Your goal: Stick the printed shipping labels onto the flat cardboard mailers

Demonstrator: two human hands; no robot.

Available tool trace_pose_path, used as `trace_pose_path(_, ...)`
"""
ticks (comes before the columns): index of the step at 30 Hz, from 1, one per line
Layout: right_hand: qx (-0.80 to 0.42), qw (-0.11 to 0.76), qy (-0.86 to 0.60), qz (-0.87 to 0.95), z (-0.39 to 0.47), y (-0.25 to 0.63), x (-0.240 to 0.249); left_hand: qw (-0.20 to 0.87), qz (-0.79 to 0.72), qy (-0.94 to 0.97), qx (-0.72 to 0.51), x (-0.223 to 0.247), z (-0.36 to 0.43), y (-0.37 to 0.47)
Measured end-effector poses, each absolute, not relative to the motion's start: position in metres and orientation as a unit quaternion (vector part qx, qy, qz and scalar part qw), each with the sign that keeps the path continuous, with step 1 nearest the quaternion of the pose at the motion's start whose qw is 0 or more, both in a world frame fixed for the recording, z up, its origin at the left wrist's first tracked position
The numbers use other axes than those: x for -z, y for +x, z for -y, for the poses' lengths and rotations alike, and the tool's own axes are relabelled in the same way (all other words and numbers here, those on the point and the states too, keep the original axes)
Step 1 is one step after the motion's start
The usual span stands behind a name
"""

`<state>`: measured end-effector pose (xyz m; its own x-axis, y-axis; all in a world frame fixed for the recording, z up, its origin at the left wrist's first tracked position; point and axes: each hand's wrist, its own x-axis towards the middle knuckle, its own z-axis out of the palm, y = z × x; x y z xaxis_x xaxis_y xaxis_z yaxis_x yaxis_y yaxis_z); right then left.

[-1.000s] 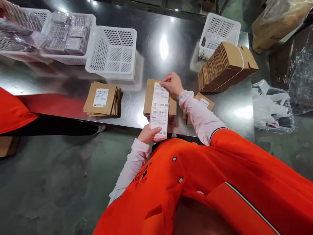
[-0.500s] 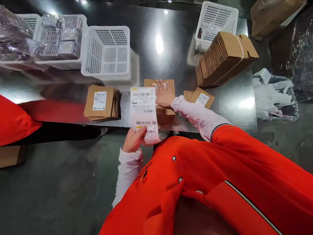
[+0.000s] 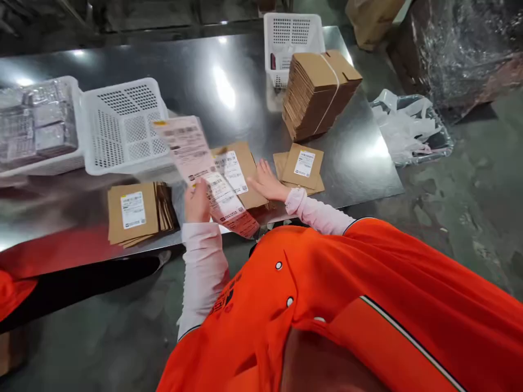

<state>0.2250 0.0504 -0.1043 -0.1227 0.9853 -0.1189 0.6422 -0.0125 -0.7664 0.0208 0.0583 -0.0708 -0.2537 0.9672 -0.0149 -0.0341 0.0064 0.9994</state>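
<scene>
My left hand (image 3: 198, 201) is closed on a strip of printed shipping labels (image 3: 188, 149), which hangs down toward the table's front edge. Partly behind the strip lies a brown cardboard mailer (image 3: 247, 163) with a white label (image 3: 236, 173) on its face. My right hand (image 3: 267, 182) rests at that mailer's right side, fingers stretched out and holding nothing. Just right of it sit a few more mailers (image 3: 292, 166), the top one labelled. To the left stands a stack of mailers (image 3: 116, 218) with a label on top.
White plastic baskets stand at the back left, one with plastic-wrapped packs (image 3: 53, 117), another bare inside (image 3: 122, 117). A strapped bundle of flat cardboard (image 3: 314, 98) sits near a white basket (image 3: 294, 27). A lined bin (image 3: 408, 130) is beyond the table's right end. A person's red clothing (image 3: 14, 294) shows at left.
The view has turned to the right. My right hand has slid off the mailer's label to its right edge. The label strip in my left hand has tilted leftward at its top.
</scene>
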Motion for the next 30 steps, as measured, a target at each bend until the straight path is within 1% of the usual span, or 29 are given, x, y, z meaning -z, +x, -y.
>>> trace_pose_path(3,-0.353,0.418,-0.566,0.616,-0.045,0.263,0.101,0.475,-0.467,0.382,-0.641,0.041,-0.039,0.026)
trace_pose_path(4,-0.349,0.455,-0.564,0.594,-0.042,0.283,0.099,0.488,-0.439,0.384,-0.649,0.032,-0.031,0.027)
trace_pose_path(5,-0.342,0.472,-0.577,0.572,-0.038,0.307,0.097,0.494,-0.423,0.386,-0.654,0.025,-0.024,0.028)
trace_pose_path(7,-0.311,0.456,-0.643,0.531,-0.032,0.351,0.093,0.486,-0.429,0.378,-0.661,0.02,-0.01,0.029)
trace_pose_path(9,-0.27,0.398,-0.715,0.508,-0.026,0.375,0.088,0.468,-0.46,0.365,-0.661,0.026,0.005,0.031)
trace_pose_path(10,-0.263,0.368,-0.728,0.515,-0.023,0.376,0.085,0.465,-0.476,0.365,-0.651,0.032,0.012,0.032)
trace_pose_path(11,-0.279,0.346,-0.714,0.54,-0.019,0.368,0.082,0.465,-0.492,0.371,-0.636,0.04,0.019,0.033)
trace_pose_path(13,-0.38,0.333,-0.606,0.614,-0.007,0.331,0.078,0.482,-0.52,0.411,-0.573,0.054,0.031,0.037)
trace_pose_path(15,-0.507,0.359,-0.459,0.635,0.008,0.281,0.077,0.518,-0.53,0.476,-0.473,0.063,0.039,0.04)
trace_pose_path(16,-0.542,0.386,-0.427,0.612,0.016,0.258,0.078,0.53,-0.531,0.499,-0.433,0.066,0.041,0.041)
trace_pose_path(17,-0.564,0.405,-0.412,0.589,0.023,0.238,0.08,0.532,-0.534,0.507,-0.418,0.068,0.042,0.041)
trace_pose_path(18,-0.578,0.41,-0.409,0.574,0.028,0.223,0.081,0.522,-0.543,0.498,-0.431,0.068,0.043,0.041)
trace_pose_path(20,-0.593,0.386,-0.405,0.579,0.034,0.21,0.082,0.481,-0.565,0.448,-0.499,0.067,0.041,0.04)
trace_pose_path(22,-0.583,0.368,-0.402,0.602,0.029,0.213,0.075,0.471,-0.577,0.42,-0.518,0.067,0.041,0.041)
trace_pose_path(24,-0.539,0.369,-0.417,0.632,0.018,0.224,0.061,0.503,-0.574,0.432,-0.48,0.069,0.043,0.044)
trace_pose_path(26,-0.485,0.346,-0.427,0.68,0.007,0.233,0.045,0.525,-0.569,0.426,-0.468,0.074,0.047,0.052)
trace_pose_path(28,-0.443,0.303,-0.433,0.724,0.002,0.237,0.033,0.515,-0.571,0.392,-0.504,0.08,0.051,0.061)
trace_pose_path(30,-0.417,0.281,-0.452,0.736,0.002,0.237,0.027,0.487,-0.585,0.362,-0.538,0.086,0.053,0.07)
